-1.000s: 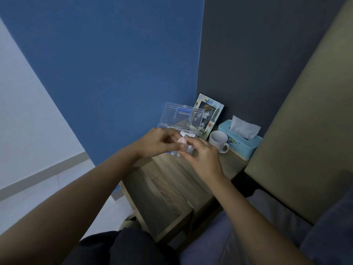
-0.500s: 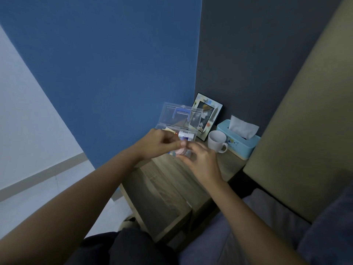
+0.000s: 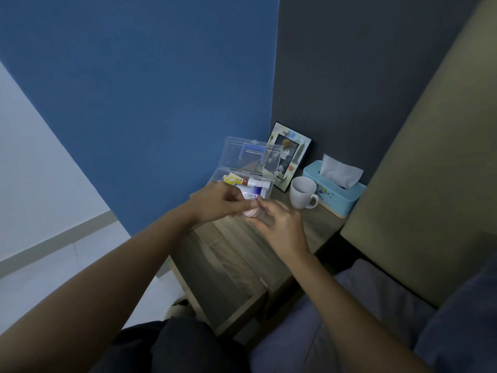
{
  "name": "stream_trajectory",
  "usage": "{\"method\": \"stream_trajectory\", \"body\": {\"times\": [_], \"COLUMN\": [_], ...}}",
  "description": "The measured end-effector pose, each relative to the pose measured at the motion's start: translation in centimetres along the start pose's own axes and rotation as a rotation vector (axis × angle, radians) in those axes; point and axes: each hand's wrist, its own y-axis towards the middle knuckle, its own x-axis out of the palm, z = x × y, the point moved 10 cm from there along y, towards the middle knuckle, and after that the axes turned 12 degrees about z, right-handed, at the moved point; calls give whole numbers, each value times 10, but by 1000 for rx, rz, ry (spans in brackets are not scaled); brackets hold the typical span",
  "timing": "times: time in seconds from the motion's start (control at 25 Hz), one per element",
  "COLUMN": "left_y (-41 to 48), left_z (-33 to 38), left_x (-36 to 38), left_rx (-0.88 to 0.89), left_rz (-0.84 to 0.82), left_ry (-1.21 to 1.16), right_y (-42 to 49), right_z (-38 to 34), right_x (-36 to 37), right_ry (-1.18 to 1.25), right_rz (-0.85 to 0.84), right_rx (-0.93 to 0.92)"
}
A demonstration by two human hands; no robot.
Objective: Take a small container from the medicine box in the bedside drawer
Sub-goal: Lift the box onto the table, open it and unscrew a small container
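A clear plastic medicine box (image 3: 242,164) with a blue handle stands open on the wooden bedside table (image 3: 234,238), its lid tilted back toward the wall. Tubes, a white bottle and yellow packets lie inside. Just in front of the box, my left hand (image 3: 215,203) and my right hand (image 3: 279,224) meet around a small round pink container (image 3: 252,212). Fingers of both hands touch it. The open drawer (image 3: 215,289) juts out below the tabletop toward me.
A picture frame (image 3: 289,154) leans in the wall corner behind the box. A white mug (image 3: 302,192) and a light blue tissue box (image 3: 333,189) stand to the right. A padded headboard and bedding lie on the right, pale floor on the left.
Both hands have drawn slightly toward me and down from the box, so its contents show. The pink container now sits lower between the fingers.
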Motion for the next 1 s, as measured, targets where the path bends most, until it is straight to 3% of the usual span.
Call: {"method": "stream_trajectory", "body": {"times": [0.08, 0.24, 0.4, 0.68, 1.0], "left_y": [3, 3, 13, 19, 25], "left_z": [-1, -7, -14, -74, -155], "left_x": [3, 11, 10, 45, 122], "left_rx": [-2, -73, -70, -330, -416], "left_rz": [21, -50, -1, 56, -20], "left_ry": [47, -150, -79, -476, -223], "right_y": [0, 3, 1, -40, -94], "right_z": [3, 11, 24, 109, 193], "right_x": [3, 7, 12, 39, 78], "right_ry": [1, 7, 7, 180, 50], "right_rz": [-4, -4, -16, -36, -75], "right_rx": [0, 28, 61, 474, 743]}}
